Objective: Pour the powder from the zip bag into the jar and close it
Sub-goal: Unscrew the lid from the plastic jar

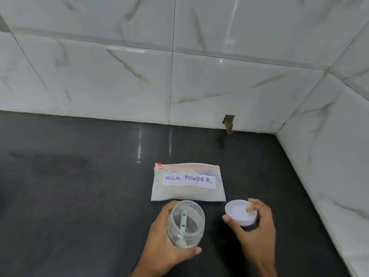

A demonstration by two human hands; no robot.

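A dark, glossy bench (79, 196) fills the lower part of the view and meets a white marbled tile wall (219, 86) along its 12 o'clock and 3 o'clock edges. One zip bag (188, 193) lies flat on it, right of centre, its closure strip toward 12 o'clock with an orange slider (159, 164) at the 9 o'clock end. A white label (188, 179) on the bag reads "MILK POWDER"; pale powder shows inside. A dull smudge (50, 162) marks the bench toward 9 o'clock.

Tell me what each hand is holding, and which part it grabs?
The left hand grips the clear jar around its side wall. The right hand holds the white lid by its rim, fingertips at the edge.
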